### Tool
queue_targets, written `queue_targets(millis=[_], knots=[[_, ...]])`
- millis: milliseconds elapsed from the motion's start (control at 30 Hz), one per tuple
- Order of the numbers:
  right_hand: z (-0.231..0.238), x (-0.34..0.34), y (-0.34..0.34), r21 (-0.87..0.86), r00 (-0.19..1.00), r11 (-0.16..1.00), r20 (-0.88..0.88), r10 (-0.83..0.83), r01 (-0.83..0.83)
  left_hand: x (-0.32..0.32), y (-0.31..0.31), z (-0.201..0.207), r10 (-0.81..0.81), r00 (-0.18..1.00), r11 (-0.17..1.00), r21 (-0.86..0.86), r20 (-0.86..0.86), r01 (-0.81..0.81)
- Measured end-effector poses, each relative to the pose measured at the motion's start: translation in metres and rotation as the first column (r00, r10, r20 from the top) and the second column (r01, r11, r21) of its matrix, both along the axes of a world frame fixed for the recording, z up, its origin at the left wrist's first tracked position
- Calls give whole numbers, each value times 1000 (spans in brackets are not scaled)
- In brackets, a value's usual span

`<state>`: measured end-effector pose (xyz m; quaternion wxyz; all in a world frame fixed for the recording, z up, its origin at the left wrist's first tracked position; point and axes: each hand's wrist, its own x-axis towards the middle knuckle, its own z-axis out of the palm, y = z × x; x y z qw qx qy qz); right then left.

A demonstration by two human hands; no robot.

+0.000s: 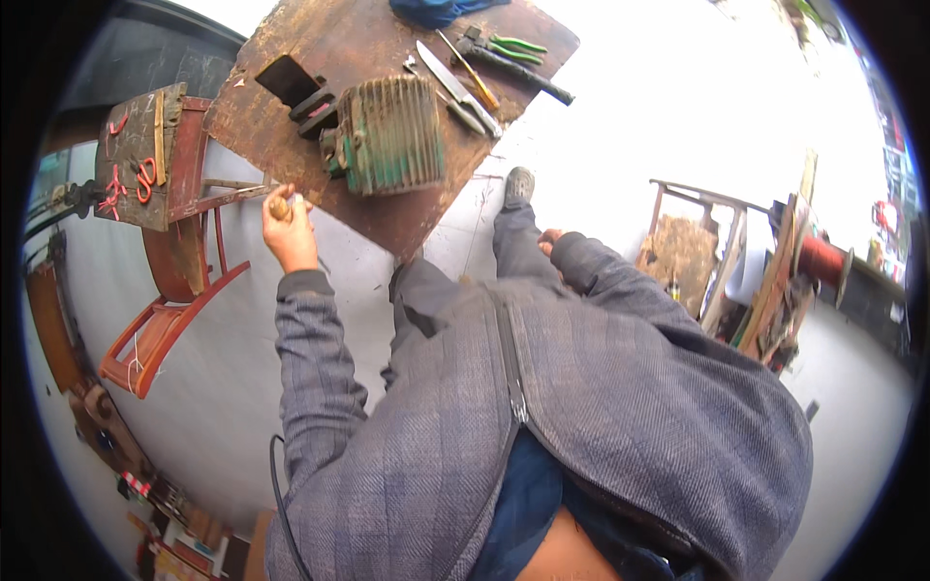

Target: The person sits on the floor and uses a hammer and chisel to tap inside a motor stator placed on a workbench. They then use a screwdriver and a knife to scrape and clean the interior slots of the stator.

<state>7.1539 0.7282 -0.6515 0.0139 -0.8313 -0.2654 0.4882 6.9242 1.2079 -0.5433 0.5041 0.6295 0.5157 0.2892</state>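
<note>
My left hand [290,232] is closed around a wooden-handled tool [281,208] beside the table's near left edge. Its rounded handle end shows, but its working end is not clear. Close by, on the brown wooden table [242,121], stands a ribbed motor housing [397,136] with worn green paint. My right hand [550,242] is low by my right thigh, away from the table. Its fingers look curled, and the sleeve covers part of it, so I cannot make out whether anything is in it.
Beyond the motor housing lie a knife [444,71], a yellow-handled screwdriver [484,94], green-handled pliers [518,46] and a black-handled hammer [523,77]. A phone-like dark slab [286,79] leans nearby. Red scissors [146,180] rest left, above a red chair [160,339]. A wire spool [823,259] stands right.
</note>
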Motion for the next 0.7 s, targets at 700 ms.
queue_targets(millis=[700], knots=[[-320,138,79,155,938,963,-302,-168,222,17,38,-119,-67,939,981,151,-339,125]])
